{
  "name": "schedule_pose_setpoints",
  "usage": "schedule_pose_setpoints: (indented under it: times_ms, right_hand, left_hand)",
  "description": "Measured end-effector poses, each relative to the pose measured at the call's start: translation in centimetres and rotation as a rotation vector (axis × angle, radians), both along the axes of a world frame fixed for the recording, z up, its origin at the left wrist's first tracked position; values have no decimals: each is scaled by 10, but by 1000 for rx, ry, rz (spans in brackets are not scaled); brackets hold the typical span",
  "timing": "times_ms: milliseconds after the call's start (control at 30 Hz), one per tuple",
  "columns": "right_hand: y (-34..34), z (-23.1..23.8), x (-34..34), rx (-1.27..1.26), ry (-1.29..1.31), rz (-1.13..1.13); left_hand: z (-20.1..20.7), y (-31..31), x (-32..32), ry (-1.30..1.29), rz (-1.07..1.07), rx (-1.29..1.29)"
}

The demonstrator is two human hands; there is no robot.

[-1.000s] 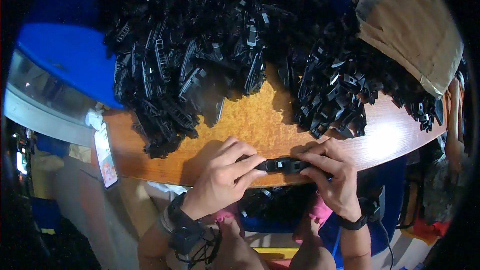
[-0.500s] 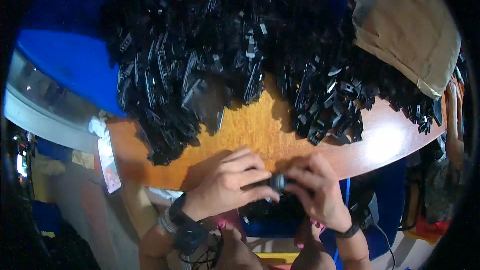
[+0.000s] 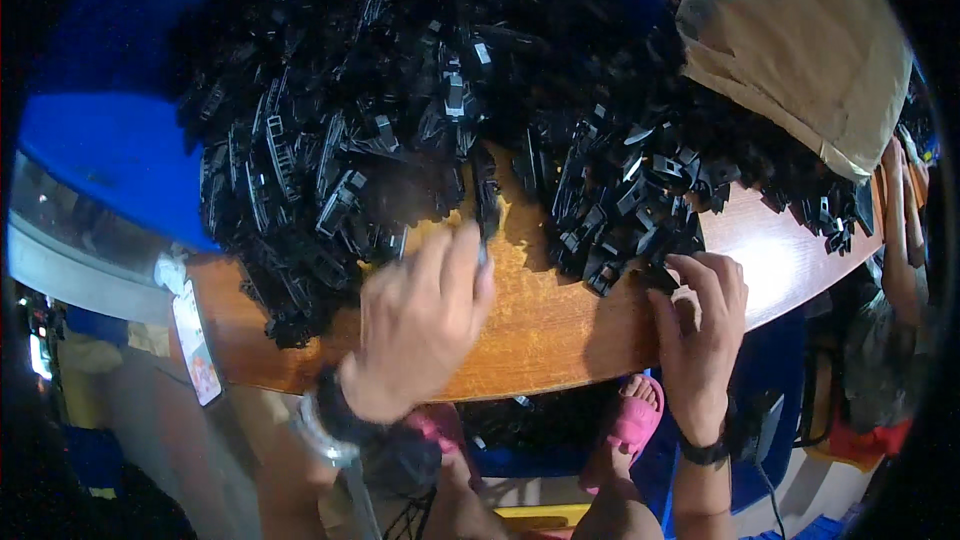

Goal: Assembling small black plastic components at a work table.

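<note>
A large heap of black plastic parts covers the far side of the wooden table. My left hand reaches over the table to the heap's near edge, smeared by motion. Its fingertips lie close to a long black piece, and whether they hold anything is hidden. On the right, my right hand is at the near end of a smaller group of black clip-like parts. Its thumb and fingers are curled around a black plastic part there.
A sheet of brown paper lies over the far right of the heap. A phone rests by the table's left edge. Blue material spreads at the left. Below the table's near edge are my feet in pink sandals.
My hands were together over the near edge, with a small dark part between them. Now they are apart: the left has moved forward to the heap, the right rightward to the smaller group.
</note>
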State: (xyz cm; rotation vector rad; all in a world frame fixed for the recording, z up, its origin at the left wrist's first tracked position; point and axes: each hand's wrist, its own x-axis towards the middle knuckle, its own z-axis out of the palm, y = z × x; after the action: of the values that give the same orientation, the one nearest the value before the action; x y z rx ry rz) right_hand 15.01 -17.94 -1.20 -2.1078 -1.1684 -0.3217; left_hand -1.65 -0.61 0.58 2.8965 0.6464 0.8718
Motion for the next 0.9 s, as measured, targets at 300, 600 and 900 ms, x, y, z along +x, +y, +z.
schedule_pose_setpoints:
  times_ms: [300,600,900]
  right_hand:
    - [-19,-11,-10,124,253,130]
    - [-17,21,-35,-3,1041,307]
    - [-7,6,-25,-92,396,415]
  left_hand:
    - [21,-19,-27,163,-171,-117]
    - [-1,-13,-17,43,-347,-517]
    - [-4,-15,-15,-5,-426,-512]
